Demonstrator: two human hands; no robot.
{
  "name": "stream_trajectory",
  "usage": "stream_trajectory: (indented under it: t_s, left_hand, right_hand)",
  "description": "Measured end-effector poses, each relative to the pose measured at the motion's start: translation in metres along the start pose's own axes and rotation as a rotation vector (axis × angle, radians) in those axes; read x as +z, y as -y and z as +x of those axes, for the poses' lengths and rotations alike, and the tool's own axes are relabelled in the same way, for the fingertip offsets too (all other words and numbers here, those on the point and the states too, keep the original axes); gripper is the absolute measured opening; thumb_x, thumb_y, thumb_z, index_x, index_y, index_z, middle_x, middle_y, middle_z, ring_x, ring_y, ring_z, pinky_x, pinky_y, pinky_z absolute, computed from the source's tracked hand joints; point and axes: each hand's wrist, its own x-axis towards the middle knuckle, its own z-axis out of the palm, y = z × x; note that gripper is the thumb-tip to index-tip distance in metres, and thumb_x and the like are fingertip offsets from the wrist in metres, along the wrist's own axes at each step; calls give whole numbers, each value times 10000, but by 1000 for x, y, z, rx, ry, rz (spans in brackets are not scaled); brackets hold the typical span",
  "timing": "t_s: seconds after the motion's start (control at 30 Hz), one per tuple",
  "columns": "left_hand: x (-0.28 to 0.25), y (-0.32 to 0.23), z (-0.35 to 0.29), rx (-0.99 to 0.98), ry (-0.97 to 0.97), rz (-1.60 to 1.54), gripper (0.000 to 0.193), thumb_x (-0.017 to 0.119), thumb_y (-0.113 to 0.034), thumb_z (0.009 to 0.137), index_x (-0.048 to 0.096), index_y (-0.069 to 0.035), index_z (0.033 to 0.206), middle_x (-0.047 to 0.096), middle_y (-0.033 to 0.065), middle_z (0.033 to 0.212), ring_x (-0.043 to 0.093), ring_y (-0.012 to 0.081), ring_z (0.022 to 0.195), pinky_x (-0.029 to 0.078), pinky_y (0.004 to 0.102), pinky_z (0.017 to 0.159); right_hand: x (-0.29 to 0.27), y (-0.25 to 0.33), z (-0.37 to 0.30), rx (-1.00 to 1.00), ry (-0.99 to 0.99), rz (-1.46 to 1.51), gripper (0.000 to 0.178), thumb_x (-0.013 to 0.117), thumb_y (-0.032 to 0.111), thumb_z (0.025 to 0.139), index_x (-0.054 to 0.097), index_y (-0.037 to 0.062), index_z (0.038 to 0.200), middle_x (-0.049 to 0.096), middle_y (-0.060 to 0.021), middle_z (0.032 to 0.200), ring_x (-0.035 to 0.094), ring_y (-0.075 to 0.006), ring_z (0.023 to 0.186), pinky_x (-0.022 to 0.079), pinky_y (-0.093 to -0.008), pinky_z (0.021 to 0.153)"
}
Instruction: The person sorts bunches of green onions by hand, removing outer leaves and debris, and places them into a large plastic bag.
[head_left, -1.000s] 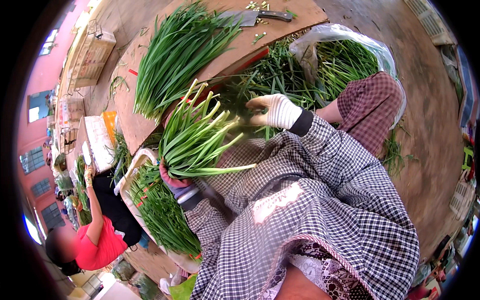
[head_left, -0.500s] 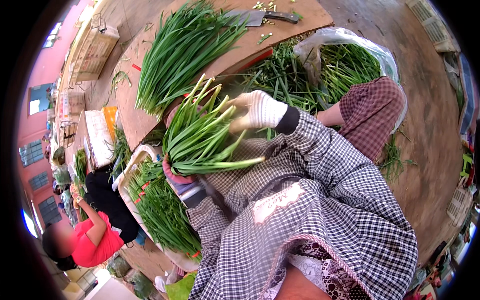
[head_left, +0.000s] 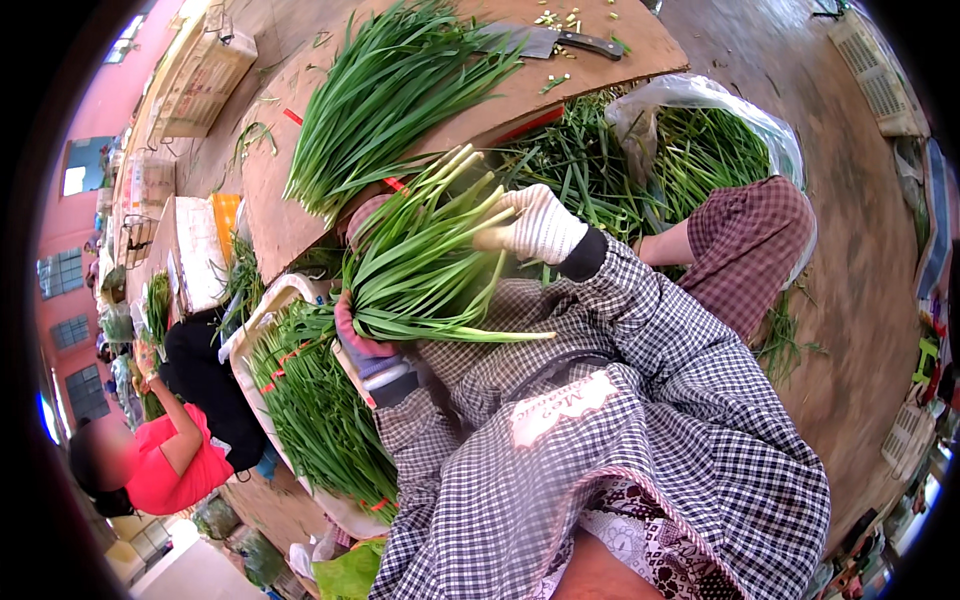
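My left hand (head_left: 358, 328), in a pinkish glove, is closed round the leafy part of a loose bunch of garlic chives (head_left: 425, 270). Their pale stem ends fan out toward my right. My right hand (head_left: 540, 226) wears a whitish knit glove with yellowish fingertips. Its fingers are bent together at the stem ends and pinch some of them; exactly how many is hidden. Beyond the bunch, a large pile of garlic chives (head_left: 385, 110) lies on a brown board (head_left: 640, 60). A knife (head_left: 545, 42) with a dark handle rests beside that pile.
Left of my lap, a pale basket (head_left: 240, 345) holds chives tied with red bands. A clear plastic bag (head_left: 690, 88) of loose greens stands by my knee. At the left sits a person in red (head_left: 180, 465). Crates (head_left: 205, 85) stand behind; a crate (head_left: 880, 70) is far right.
My right hand's fingers have drawn closer together at the stems. The left hand keeps its hold on the bunch. The view has shifted slightly, and the person in red has leaned a little.
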Motion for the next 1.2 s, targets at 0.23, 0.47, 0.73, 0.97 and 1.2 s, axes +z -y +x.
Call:
stream_trajectory:
  t_s: [0.23, 0.47, 0.73, 0.97, 1.2]
  left_hand:
    - [-11, -11, -4, 79, 122, 42, 355, 394, -220, 963, 539, 33, 1165, 634, 177, 1075, 636, 253, 932, 536, 393, 839]
    - [-44, -9, 15, -177, 9, -310, 327, 480, -231, 917, 588, -19, 1143, 634, 170, 1105, 624, 285, 989, 518, 433, 876]
    - [-88, 20, 32, -83, 108, -391, 300, 456, -210, 921, 602, -28, 1109, 635, 157, 1119, 614, 289, 1017, 487, 475, 916]
    - [-74, 14, 28, -168, 209, -430, 318, 458, -218, 904, 611, -13, 1093, 644, 168, 1101, 616, 304, 1017, 485, 485, 914]
    - [-62, 8, 18, -159, 137, -409, 313, 475, -229, 907, 612, -15, 1090, 637, 170, 1110, 615, 291, 1021, 490, 466, 917]
  right_hand:
    - [-67, -15, -7, -169, -206, -196, 140, 674, 71, 773, 708, -6, 886, 704, -69, 837, 627, -86, 750, 524, -232, 699]
    - [-143, -27, -27, -137, -498, -463, 159, 631, 130, 803, 703, 22, 894, 702, -102, 824, 658, -167, 765, 521, -284, 727]
    - [-80, -38, -4, 121, -79, -815, 360, 618, 385, 772, 701, 48, 866, 669, -172, 792, 654, -297, 773, 513, -387, 737]
    - [-8, -4, 36, -367, -34, -566, 549, 670, 476, 685, 669, 55, 1038, 680, -168, 913, 662, -291, 822, 521, -349, 732]
    - [23, -7, 43, -172, 79, -189, 235, 669, 187, 799, 677, -13, 924, 661, -189, 756, 646, -227, 648, 508, -310, 621]
